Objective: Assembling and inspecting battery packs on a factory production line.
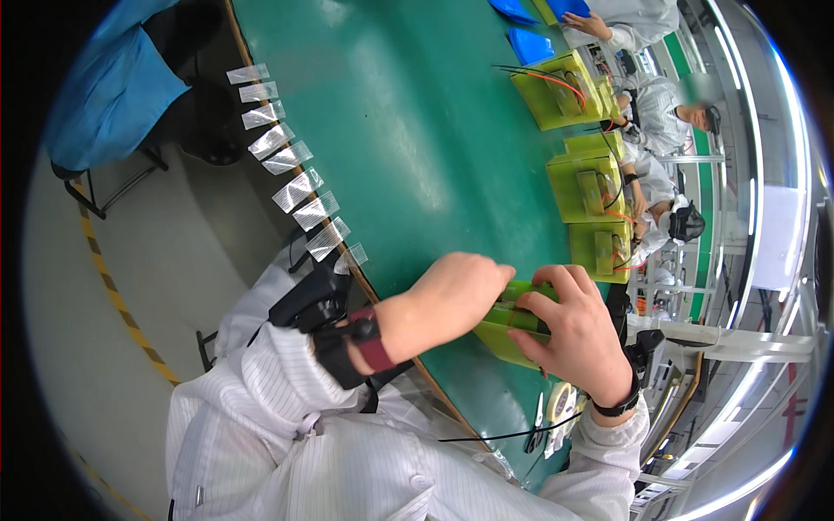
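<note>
The right hand arches over the green box on the table, the left hand beside it, fingertips hidden; I can't tell either's grip. Near the box, any print on the tape roll is unreadable.

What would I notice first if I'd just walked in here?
Probably the big green tabletop filling the upper middle, with a row of shiny clear strips along its left edge. Next, the yellow-green box right of centre, with the person's left grip and right grip at it. Similar boxes with wires line the table's right side.
</note>
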`<state>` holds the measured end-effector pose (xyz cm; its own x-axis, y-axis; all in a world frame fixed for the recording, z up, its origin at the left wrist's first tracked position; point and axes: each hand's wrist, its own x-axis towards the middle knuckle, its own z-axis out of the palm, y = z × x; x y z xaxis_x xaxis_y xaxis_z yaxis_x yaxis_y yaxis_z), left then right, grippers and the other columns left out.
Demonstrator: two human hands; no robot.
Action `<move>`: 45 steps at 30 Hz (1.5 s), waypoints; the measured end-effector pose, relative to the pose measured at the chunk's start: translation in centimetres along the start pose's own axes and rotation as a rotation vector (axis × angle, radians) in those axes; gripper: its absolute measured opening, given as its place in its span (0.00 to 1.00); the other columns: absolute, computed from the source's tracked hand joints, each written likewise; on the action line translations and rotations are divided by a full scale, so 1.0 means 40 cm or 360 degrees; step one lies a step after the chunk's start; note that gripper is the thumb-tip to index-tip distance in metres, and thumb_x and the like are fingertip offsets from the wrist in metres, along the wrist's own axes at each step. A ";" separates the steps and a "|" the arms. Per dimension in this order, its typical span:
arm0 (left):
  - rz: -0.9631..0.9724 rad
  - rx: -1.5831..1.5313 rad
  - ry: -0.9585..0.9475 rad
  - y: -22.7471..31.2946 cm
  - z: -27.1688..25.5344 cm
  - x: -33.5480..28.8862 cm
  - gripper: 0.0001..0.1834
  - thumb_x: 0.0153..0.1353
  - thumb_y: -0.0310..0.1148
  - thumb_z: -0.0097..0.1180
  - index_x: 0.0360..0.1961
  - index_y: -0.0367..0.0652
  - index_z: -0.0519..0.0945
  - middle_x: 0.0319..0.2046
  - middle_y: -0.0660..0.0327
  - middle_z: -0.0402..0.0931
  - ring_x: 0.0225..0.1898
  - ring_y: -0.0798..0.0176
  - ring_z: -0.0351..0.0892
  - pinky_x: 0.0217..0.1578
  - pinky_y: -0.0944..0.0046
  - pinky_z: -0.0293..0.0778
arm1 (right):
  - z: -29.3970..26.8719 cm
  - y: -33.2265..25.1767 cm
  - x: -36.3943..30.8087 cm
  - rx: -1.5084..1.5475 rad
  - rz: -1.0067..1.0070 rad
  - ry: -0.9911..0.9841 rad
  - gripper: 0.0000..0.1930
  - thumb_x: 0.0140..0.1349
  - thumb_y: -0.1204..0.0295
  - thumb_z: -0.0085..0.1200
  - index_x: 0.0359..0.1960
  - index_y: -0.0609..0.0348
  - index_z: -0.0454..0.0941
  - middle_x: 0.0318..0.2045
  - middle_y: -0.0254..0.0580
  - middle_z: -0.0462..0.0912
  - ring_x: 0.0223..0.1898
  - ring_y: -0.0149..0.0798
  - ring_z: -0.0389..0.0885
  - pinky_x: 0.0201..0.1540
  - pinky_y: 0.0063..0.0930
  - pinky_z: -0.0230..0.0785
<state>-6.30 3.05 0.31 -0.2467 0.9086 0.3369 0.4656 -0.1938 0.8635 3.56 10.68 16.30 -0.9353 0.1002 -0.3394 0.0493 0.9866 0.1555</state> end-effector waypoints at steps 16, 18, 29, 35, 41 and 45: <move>0.0101 0.0018 0.0177 0.013 0.052 -0.102 0.28 0.53 0.19 0.51 0.59 0.33 0.70 0.49 0.51 0.76 0.50 0.48 0.75 0.50 0.56 0.74 | 0.004 -0.005 -0.014 0.0036 -0.0001 0.0137 0.12 0.44 0.68 0.66 0.30 0.58 0.79 0.40 0.42 0.74 0.45 0.46 0.71 0.46 0.38 0.65; 0.0091 -0.0079 0.0075 0.008 0.038 -0.118 0.27 0.55 0.20 0.52 0.59 0.33 0.69 0.51 0.51 0.75 0.52 0.47 0.74 0.52 0.55 0.73 | 0.006 -0.002 -0.015 0.0056 -0.0003 0.0146 0.12 0.44 0.68 0.66 0.30 0.58 0.79 0.40 0.42 0.74 0.46 0.46 0.71 0.47 0.38 0.65; 0.0157 0.0150 0.0139 0.023 0.061 -0.130 0.33 0.56 0.22 0.53 0.65 0.33 0.63 0.58 0.41 0.67 0.59 0.42 0.68 0.59 0.51 0.66 | 0.009 0.004 -0.019 0.0056 -0.0042 0.0204 0.14 0.44 0.66 0.67 0.33 0.56 0.81 0.38 0.41 0.74 0.45 0.45 0.71 0.49 0.37 0.65; 0.0059 0.0086 0.0245 0.040 0.089 -0.130 0.34 0.55 0.20 0.51 0.66 0.33 0.61 0.61 0.36 0.62 0.62 0.41 0.64 0.60 0.49 0.63 | 0.009 0.004 -0.018 0.0060 -0.0029 0.0179 0.14 0.45 0.65 0.67 0.33 0.57 0.81 0.39 0.40 0.74 0.45 0.45 0.71 0.49 0.37 0.66; 0.0003 0.0147 0.0239 0.048 0.084 -0.127 0.35 0.53 0.20 0.50 0.65 0.32 0.62 0.61 0.36 0.62 0.62 0.40 0.64 0.61 0.49 0.62 | 0.004 -0.003 -0.012 0.0054 -0.0029 0.0154 0.14 0.45 0.65 0.67 0.33 0.57 0.81 0.39 0.41 0.74 0.45 0.45 0.71 0.49 0.37 0.66; 0.0034 0.0254 0.0297 0.034 0.115 -0.137 0.35 0.51 0.20 0.50 0.64 0.30 0.63 0.62 0.36 0.61 0.63 0.41 0.62 0.60 0.50 0.62 | 0.004 -0.015 -0.020 -0.0001 0.0048 0.0116 0.16 0.45 0.65 0.67 0.35 0.57 0.80 0.42 0.42 0.75 0.50 0.47 0.71 0.55 0.40 0.64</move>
<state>-0.42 -0.50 -2.09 -0.3812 0.8180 0.4307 0.5971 -0.1378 0.7902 4.32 10.04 16.33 -0.9564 0.1204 -0.2661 0.0778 0.9831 0.1654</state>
